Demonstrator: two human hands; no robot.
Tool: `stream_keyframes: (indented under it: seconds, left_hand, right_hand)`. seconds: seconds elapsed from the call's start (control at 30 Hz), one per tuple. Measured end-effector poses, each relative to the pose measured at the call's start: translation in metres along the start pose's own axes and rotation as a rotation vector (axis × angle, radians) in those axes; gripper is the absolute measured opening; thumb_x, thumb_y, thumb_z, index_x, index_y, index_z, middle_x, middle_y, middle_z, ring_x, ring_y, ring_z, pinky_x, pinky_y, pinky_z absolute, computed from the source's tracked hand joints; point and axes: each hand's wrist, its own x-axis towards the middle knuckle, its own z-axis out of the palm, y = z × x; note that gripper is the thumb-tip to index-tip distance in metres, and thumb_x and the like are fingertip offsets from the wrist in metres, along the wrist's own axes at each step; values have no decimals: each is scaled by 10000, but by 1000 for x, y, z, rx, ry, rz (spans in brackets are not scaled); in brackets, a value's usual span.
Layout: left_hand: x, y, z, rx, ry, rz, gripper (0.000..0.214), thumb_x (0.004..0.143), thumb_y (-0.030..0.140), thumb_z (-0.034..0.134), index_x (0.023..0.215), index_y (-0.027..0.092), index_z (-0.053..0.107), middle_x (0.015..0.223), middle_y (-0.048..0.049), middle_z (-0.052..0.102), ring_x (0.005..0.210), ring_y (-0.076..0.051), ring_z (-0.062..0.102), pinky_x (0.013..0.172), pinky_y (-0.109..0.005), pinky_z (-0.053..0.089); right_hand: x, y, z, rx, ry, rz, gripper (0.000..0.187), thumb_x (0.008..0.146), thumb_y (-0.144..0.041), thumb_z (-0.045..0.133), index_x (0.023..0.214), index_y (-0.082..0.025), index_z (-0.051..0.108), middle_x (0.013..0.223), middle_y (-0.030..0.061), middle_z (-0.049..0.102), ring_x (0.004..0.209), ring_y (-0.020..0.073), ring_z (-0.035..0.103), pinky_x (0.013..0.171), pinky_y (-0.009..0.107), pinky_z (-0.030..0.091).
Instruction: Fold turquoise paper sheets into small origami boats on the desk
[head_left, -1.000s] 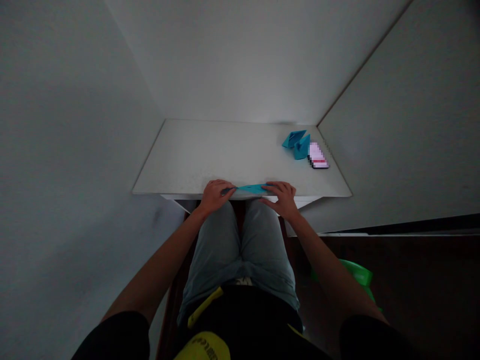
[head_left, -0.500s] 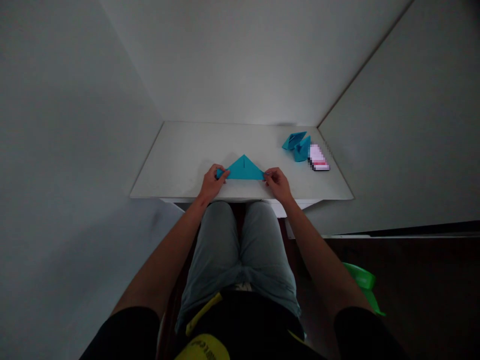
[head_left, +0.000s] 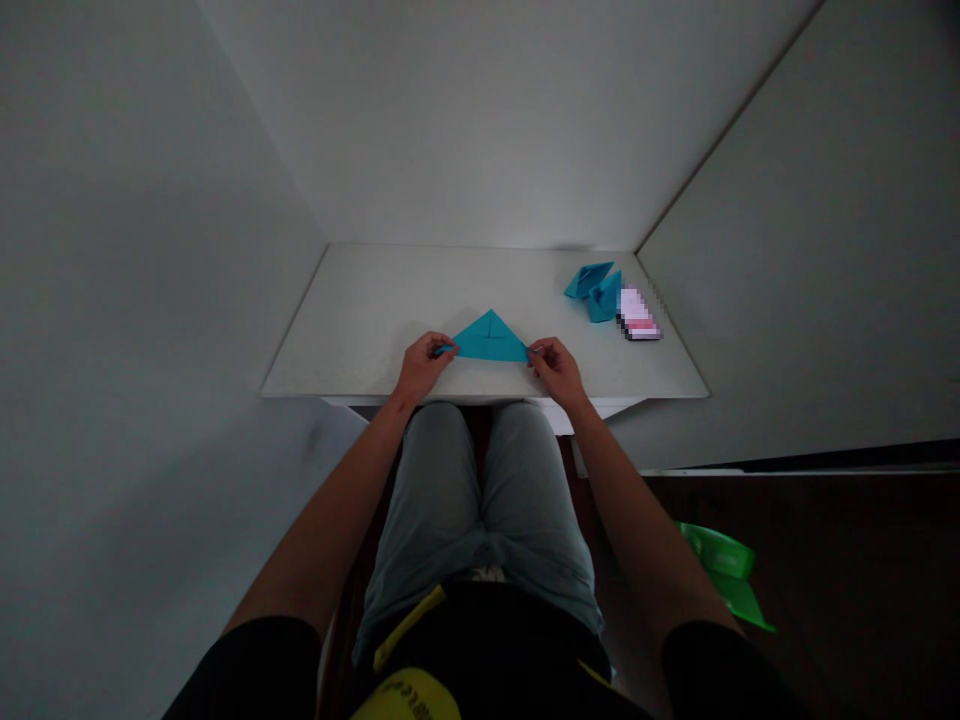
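Observation:
A blue sheet of folded paper [head_left: 491,346], triangular with its peak pointing away from me, is held over the near middle of the white table. Crease lines cross its face, one upright from the peak and one level. My left hand [head_left: 426,362] pinches its left corner between thumb and fingers. At the right corner, my right hand [head_left: 555,366] grips the paper the same way. The fingertips hide both corner tips.
Folded blue paper pieces [head_left: 604,297] lie at the table's back right, beside a phone-like pink and white object [head_left: 637,315], blurred. Walls close in the white table [head_left: 360,300] at the back and sides. A green plastic thing [head_left: 727,570] is on the floor at right.
A level crease now shows across the triangle's face, and the paper's left end looks narrower at my left fingers. My left hand has turned and shifted slightly left; the right hand has barely moved.

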Motion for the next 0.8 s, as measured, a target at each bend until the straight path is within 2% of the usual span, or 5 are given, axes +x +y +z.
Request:
stream_keyframes:
  seconds: [0.1, 0.27, 0.47, 0.63, 0.8]
  left_hand:
    - [-1, -1, -3, 45, -44, -6, 301, 808, 409, 859, 1015, 198, 800, 964, -47, 816, 760, -146, 690, 774, -302, 584]
    - [-2, -1, -5, 37, -71, -49, 447, 785, 396, 895, 1179, 197, 822, 1026, -69, 842, 765, -159, 725, 810, -323, 626]
    - [-2, -2, -6, 53, -70, -61, 466, 806, 432, 881, 1207, 199, 834, 997, -65, 844, 758, -158, 712, 800, -315, 614]
    - [-2, -2, -6, 59, -69, -9, 469, 812, 469, 871, 1210, 223, 847, 1064, -67, 852, 780, -164, 706, 809, -326, 609]
    - [-3, 1, -6, 48, -61, 1, 451, 820, 491, 873, 1187, 229, 856, 974, -58, 833, 731, -159, 671, 741, -318, 588]
  right_hand:
    - [0, 0, -1, 3, 1, -3, 404, 890, -637, 754, 1005, -266, 645, 798, -15, 658, 652, 158, 563, 638, 316, 497]
    - [-2, -3, -2, -53, -15, 9, 461, 815, -615, 843, 1065, -253, 704, 911, 5, 700, 642, 137, 520, 607, 306, 453]
    - [-4, -5, -4, -129, 1, 55, 449, 825, -604, 823, 1082, -241, 767, 647, -51, 552, 604, 150, 461, 605, 311, 401]
    - [-4, -8, -3, -127, 12, 58, 496, 829, -633, 806, 1126, -236, 801, 620, -51, 539, 591, 151, 452, 594, 315, 406]
    - [-4, -8, -4, -105, 34, 61, 496, 823, -638, 809, 1123, -243, 816, 598, -50, 537, 577, 153, 445, 577, 319, 408]
